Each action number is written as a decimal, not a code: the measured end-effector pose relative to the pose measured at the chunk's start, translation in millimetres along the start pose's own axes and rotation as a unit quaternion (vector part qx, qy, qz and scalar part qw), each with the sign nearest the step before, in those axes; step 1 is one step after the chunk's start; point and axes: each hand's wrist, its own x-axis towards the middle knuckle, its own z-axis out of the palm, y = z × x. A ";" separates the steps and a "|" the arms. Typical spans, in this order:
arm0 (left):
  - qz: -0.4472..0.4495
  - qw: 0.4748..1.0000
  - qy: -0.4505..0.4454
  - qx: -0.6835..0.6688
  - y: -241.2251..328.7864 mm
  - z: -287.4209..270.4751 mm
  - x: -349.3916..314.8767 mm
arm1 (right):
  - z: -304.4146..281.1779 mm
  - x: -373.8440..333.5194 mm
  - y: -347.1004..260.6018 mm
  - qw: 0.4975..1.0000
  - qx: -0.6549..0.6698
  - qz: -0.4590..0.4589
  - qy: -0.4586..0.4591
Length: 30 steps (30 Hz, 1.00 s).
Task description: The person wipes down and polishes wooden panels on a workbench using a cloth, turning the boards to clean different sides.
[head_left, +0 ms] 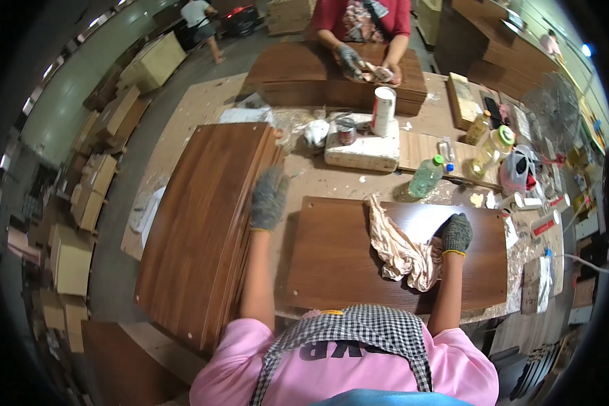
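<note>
My left hand (268,200), in a dark grey knit glove, is slightly blurred at the right side of a stack of brown wood panels (199,203). Its fingers are stretched out, and nothing shows in them. To the right, a single brown wood panel (331,243) lies flat in front of me, glossy under the light. Over its middle spreads a crumpled pale pink cloth (402,254). My right hand (457,233), gloved alike, is curled on the panel with the cloth bunched against its thumb side; the fingertips are hidden underneath.
Behind the panel stand a green bottle (426,177), yellow-liquid bottles (492,152) and a white block (362,150) bearing a can (346,130) and a white cylinder (384,111). Across the worktable (183,108), a co-worker handles a cloth over another panel stack (284,74). A fan (555,105) stands right.
</note>
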 end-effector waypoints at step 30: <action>-0.032 0.751 -0.357 -0.555 244.3 -7.8 -98.7 | -72.3 -155.4 -25.0 0.821 0.363 -0.415 0.150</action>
